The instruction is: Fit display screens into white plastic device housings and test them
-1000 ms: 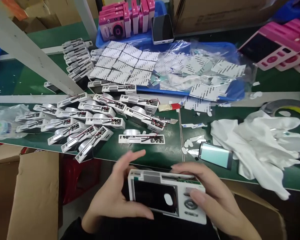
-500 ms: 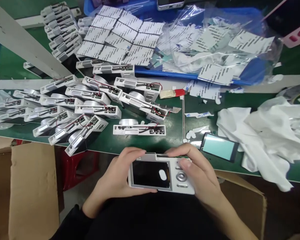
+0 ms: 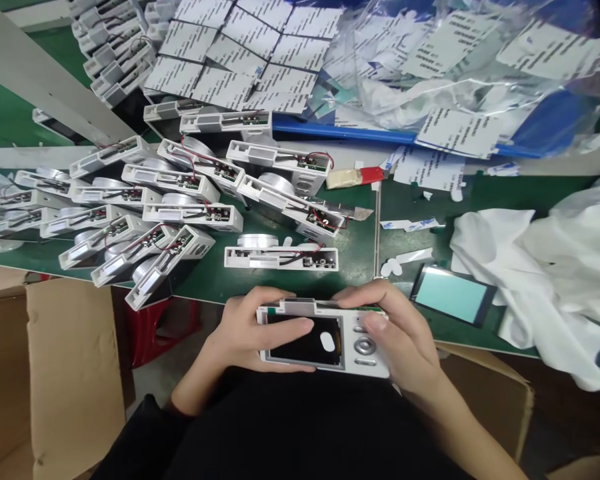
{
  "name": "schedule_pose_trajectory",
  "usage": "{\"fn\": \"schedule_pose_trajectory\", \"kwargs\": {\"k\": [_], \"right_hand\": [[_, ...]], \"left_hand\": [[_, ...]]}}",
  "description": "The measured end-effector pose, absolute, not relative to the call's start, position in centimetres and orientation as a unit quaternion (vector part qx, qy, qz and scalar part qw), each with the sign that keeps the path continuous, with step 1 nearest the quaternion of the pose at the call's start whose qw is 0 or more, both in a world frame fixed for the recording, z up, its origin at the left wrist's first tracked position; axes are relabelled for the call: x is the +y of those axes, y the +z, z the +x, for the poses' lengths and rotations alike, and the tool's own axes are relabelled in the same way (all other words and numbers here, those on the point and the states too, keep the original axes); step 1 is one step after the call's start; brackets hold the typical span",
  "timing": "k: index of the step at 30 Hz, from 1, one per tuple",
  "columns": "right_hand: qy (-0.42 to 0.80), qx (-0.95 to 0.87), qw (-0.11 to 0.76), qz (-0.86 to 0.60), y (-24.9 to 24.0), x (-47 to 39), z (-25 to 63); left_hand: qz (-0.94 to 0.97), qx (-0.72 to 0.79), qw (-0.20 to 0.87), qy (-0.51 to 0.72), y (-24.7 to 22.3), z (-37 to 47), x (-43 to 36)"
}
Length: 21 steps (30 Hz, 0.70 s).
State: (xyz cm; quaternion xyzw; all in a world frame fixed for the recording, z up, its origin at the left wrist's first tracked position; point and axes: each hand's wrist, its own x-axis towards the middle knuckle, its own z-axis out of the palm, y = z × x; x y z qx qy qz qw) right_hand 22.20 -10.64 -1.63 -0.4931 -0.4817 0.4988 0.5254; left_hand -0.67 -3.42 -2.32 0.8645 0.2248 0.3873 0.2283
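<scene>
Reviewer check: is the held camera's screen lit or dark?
Dark: the screen shows plain black, with only a white oval tab on it.

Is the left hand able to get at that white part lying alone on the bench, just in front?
Probably yes: nothing lies over the white part, though the left hand would first have to let go of the camera body.

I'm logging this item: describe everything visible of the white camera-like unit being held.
The white camera-like unit looks plastic, boxy, with a dark, grey-framed screen bearing a white oval piece. Right of the screen are a round silvery control and small oblong ones above and below. Green shows along its partly covered top edge. It is held screen-up, slightly tilted, near the bench edge. The left hand grips one end, a digit across the screen; the right hand grips the other.
</scene>
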Motion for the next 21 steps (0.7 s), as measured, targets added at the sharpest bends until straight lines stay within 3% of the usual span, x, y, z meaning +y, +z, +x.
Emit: {"fn": "schedule_pose_trajectory", "kwargs": {"k": [21], "right_hand": [[0.492,-0.5,0.517,-0.491,-1.41,-10.56,22.3]], "left_hand": [[0.872,0.216,0.232,0.373,-1.84,-0.62,-2.97]]}}
